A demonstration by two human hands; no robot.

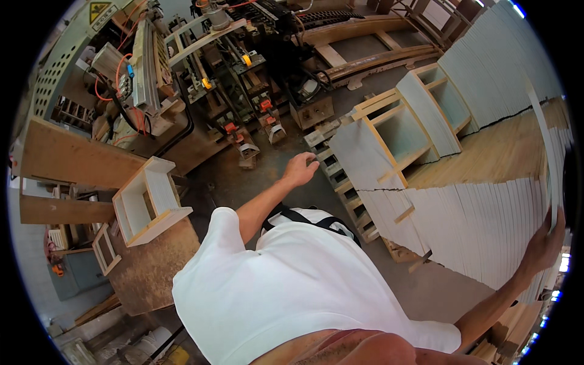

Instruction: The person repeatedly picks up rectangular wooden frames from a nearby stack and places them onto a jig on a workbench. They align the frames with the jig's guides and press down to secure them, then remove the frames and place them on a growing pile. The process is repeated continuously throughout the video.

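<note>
My left hand (300,170) hangs in mid-air in front of my body, its fingers loosely bent with nothing in them. Out at the far right, my right hand (549,241) grips the near end of a thin white panel (545,140), which is seen almost edge-on. That panel stands up beside a long row of stacked white panels (474,213). On the stack's left end sit open white box frames with bare wood edges, one nearer (395,140) and one farther (443,97). My right fingertips are partly hidden behind the panel.
Wooden pallets (340,176) lie under the stack. To my left, a white wooden box (149,201) rests on a worn brown board table (155,267). A machine with clamps and orange hoses (207,79) fills the far left. Curved wooden frames (371,48) lie behind.
</note>
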